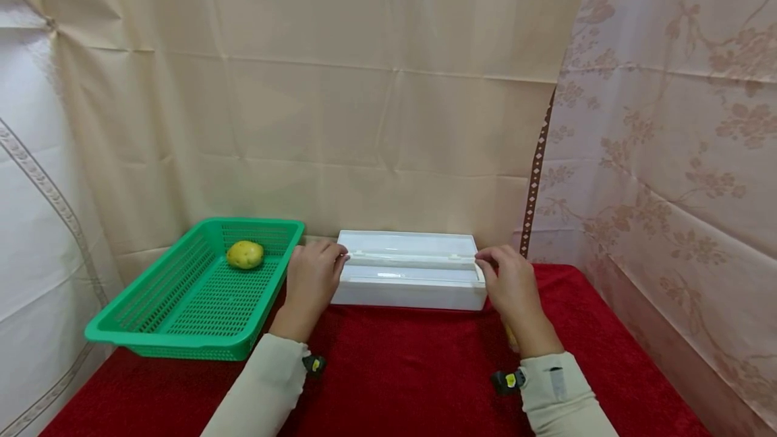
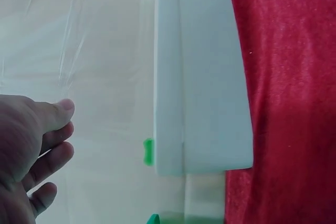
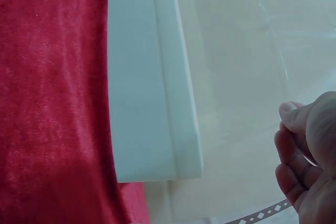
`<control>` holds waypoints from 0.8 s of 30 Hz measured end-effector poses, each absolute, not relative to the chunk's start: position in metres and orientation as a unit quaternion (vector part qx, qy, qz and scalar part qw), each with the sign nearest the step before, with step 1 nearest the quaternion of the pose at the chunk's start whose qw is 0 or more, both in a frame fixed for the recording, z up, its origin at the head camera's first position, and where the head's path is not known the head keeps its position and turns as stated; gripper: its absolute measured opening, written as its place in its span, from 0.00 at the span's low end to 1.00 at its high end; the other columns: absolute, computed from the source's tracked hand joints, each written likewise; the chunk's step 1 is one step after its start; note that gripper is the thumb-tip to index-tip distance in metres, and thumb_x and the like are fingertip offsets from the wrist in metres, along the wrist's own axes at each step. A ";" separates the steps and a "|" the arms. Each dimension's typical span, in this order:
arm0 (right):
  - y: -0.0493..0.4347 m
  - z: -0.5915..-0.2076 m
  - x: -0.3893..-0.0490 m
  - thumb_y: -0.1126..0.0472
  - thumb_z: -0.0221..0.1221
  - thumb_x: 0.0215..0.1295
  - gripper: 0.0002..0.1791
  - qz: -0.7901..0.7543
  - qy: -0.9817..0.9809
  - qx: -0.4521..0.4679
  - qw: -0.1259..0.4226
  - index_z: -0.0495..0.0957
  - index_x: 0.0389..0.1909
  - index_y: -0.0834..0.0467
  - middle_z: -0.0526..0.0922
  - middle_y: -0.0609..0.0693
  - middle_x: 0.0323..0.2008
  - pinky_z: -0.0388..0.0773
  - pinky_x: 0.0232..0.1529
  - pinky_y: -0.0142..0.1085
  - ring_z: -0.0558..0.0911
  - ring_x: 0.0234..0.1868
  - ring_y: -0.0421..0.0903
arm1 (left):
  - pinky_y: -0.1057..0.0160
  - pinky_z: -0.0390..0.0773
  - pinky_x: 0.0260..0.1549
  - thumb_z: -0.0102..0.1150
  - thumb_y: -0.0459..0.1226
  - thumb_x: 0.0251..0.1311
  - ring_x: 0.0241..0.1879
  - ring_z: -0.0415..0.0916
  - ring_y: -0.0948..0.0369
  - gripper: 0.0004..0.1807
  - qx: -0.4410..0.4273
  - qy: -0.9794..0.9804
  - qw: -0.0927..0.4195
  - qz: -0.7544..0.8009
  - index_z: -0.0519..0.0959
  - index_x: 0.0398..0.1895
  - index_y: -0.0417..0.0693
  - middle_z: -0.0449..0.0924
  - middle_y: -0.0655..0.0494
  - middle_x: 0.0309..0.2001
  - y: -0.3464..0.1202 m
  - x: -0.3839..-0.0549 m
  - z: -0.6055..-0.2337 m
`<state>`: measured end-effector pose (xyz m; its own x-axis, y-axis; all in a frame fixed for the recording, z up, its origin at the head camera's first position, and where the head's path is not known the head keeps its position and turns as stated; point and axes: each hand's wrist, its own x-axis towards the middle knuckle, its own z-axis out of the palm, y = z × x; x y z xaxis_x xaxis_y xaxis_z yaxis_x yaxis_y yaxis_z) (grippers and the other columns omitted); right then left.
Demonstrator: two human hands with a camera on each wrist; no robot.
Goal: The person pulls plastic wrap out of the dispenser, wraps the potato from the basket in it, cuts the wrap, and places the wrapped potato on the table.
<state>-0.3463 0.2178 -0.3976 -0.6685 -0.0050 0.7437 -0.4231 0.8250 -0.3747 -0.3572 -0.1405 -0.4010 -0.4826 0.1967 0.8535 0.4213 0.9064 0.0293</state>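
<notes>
A long white box point(image 1: 409, 297), like a cling film dispenser, lies crosswise on the red cloth, with a white bar point(image 1: 413, 260) along its top. At its left end my left hand point(image 1: 312, 274) pinches thumb against fingers. My right hand point(image 1: 512, 282) makes the same pinch at the right end. Faint shiny creases run to both thumb tips in the wrist views, as of clear cling film point(image 2: 73, 56) held between the hands. The film's edges hardly show. In the left wrist view a small green tab point(image 2: 148, 151) sticks out by the box's end.
A green plastic basket point(image 1: 166, 340) stands to the left, holding a yellow mango-like fruit point(image 1: 245, 255). Red cloth point(image 1: 413, 376) covers the table. A beige curtain point(image 1: 376, 120) hangs close behind the box. Something small and yellowish point(image 1: 510, 337) lies partly hidden beside my right wrist.
</notes>
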 end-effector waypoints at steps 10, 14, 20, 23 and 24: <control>0.219 -0.388 -0.339 0.65 0.69 0.64 0.03 0.254 -0.878 0.115 0.390 0.87 0.37 0.57 0.85 0.55 0.36 0.76 0.42 0.52 0.84 0.40 0.55 | 0.50 0.73 0.34 0.76 0.41 0.59 0.38 0.81 0.51 0.05 -0.168 -0.863 0.460 -0.122 0.89 0.33 0.52 0.85 0.54 0.35 -0.144 -0.350 -0.391; 0.219 -0.384 -0.335 0.63 0.70 0.63 0.03 0.254 -0.877 0.097 0.395 0.88 0.37 0.55 0.81 0.55 0.40 0.73 0.37 0.48 0.81 0.39 0.55 | 0.51 0.71 0.33 0.75 0.42 0.59 0.37 0.79 0.52 0.05 -0.163 -0.861 0.466 -0.123 0.88 0.32 0.53 0.83 0.56 0.35 -0.144 -0.348 -0.387; 0.218 -0.379 -0.331 0.64 0.70 0.62 0.03 0.264 -0.874 0.085 0.399 0.89 0.36 0.54 0.77 0.55 0.45 0.75 0.39 0.49 0.81 0.42 0.55 | 0.51 0.70 0.33 0.75 0.41 0.60 0.36 0.78 0.52 0.04 -0.164 -0.858 0.468 -0.133 0.89 0.32 0.53 0.82 0.56 0.34 -0.145 -0.343 -0.381; 0.218 -0.376 -0.330 0.63 0.71 0.63 0.03 0.271 -0.870 0.091 0.402 0.89 0.36 0.54 0.77 0.54 0.45 0.77 0.41 0.50 0.82 0.41 0.54 | 0.51 0.69 0.33 0.74 0.41 0.61 0.36 0.78 0.52 0.03 -0.164 -0.857 0.469 -0.138 0.89 0.32 0.53 0.82 0.56 0.34 -0.144 -0.341 -0.378; 0.219 -0.375 -0.330 0.63 0.71 0.63 0.02 0.274 -0.868 0.093 0.403 0.89 0.36 0.54 0.77 0.54 0.45 0.78 0.41 0.50 0.83 0.41 0.54 | 0.51 0.69 0.34 0.74 0.41 0.61 0.37 0.78 0.52 0.03 -0.163 -0.857 0.469 -0.138 0.89 0.33 0.53 0.82 0.56 0.35 -0.144 -0.340 -0.377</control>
<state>-0.3297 0.2186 -0.3750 -0.6583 0.0590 0.7504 -0.3824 0.8325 -0.4009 -0.3404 -0.1442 -0.3766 -0.5064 0.1496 0.8492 0.4090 0.9087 0.0839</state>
